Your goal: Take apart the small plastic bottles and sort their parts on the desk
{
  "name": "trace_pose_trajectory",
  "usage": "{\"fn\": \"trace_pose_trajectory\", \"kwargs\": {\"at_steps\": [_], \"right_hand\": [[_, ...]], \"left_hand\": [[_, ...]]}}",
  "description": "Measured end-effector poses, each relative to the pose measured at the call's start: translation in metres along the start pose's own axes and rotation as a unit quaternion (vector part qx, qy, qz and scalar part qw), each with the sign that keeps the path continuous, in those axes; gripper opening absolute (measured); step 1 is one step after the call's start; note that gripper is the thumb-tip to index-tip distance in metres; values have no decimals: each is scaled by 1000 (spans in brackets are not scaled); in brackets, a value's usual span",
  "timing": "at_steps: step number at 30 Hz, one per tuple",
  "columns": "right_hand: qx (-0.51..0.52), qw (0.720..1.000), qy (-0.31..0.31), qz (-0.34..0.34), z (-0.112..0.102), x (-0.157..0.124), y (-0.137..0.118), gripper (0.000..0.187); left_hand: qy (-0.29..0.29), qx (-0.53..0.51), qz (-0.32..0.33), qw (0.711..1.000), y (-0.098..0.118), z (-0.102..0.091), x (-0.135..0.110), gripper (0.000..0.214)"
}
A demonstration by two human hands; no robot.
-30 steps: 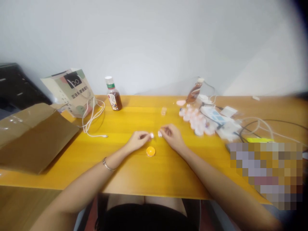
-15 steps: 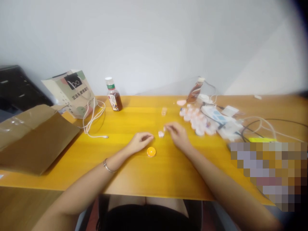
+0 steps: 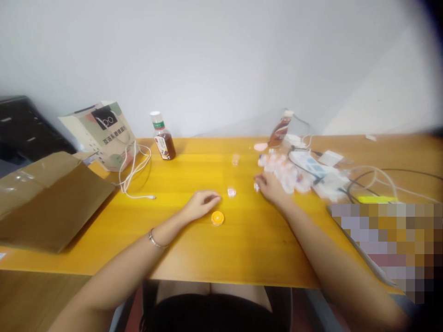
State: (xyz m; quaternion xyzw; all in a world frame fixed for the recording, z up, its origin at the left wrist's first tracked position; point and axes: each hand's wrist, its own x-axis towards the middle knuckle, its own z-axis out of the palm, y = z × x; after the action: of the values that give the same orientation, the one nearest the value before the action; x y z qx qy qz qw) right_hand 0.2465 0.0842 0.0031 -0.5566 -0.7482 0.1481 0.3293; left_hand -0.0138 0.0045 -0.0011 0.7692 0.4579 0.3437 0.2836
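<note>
My left hand (image 3: 202, 204) rests on the table, thumb and fingers loosely curled so the tips meet, with nothing visible between them. Just below its fingertips lies a round orange-slice piece (image 3: 218, 218) with a pale rim. A small white piece with a reddish mark (image 3: 231, 192) sits to the right of those fingertips. My right hand (image 3: 273, 186) is closed in a pinch on a small white patterned piece (image 3: 256, 186), whose kind is too small to make out. Beside this hand is a cluster of small white-and-coloured pots (image 3: 292, 179), partly hidden behind it.
A clear peach-coloured piece (image 3: 236, 159) lies farther back. Two drink bottles, one left (image 3: 165, 143) and one right (image 3: 279, 131), stand near the wall. A paper bag (image 3: 110, 133), brown cardboard (image 3: 58, 203) and white cable (image 3: 133, 170) are left. Cords and a power strip (image 3: 330, 184) lie right.
My right hand has moved right, away from the white piece with the reddish mark and towards the pots, carrying the small patterned piece. My left hand stays in place.
</note>
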Motion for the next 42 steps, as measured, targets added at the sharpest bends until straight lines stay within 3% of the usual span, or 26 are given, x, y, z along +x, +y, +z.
{"fn": "trace_pose_trajectory", "kwargs": {"at_steps": [3, 8, 12, 21, 25, 28, 31, 34, 36, 39, 42], "right_hand": [[1, 997, 23, -67, 5, -8, -16, 19], [16, 987, -52, -151, 18, -24, -42, 34], [33, 983, -76, -166, 30, -27, -43, 24], [42, 988, -43, -145, 44, -14, -38, 19], [15, 992, 17, -124, 27, -13, -37, 21], [-17, 996, 66, -52, 6, -11, -28, 20], [-30, 996, 80, 21, -10, -9, -18, 22], [-23, 996, 73, 44, -12, -9, -15, 19], [-6, 998, 53, 40, -8, -10, -18, 16], [21, 998, 50, 22, -3, -14, -28, 13], [63, 997, 28, -20, 1, -23, -42, 15]], "left_hand": [[-4, -3, -2, 1000, 0, -1, 0, 26], [-8, -5, -1, 1000, -1, 0, 0, 26], [-11, -6, -1, 1000, -1, 1, 1, 26], [-13, -10, 3, 1000, 0, 0, 0, 25], [-15, -9, 3, 1000, -1, -1, 0, 25], [-15, -9, 4, 1000, -2, -2, 0, 25], [-16, -4, 10, 1000, -3, -2, 0, 25], [-23, 8, 17, 1000, -2, -6, 0, 26], [-46, 13, 21, 999, 0, -13, -1, 28], [-130, 8, 34, 991, 5, -26, -3, 31], [-204, 16, 70, 976, 10, -36, -7, 58]]}}
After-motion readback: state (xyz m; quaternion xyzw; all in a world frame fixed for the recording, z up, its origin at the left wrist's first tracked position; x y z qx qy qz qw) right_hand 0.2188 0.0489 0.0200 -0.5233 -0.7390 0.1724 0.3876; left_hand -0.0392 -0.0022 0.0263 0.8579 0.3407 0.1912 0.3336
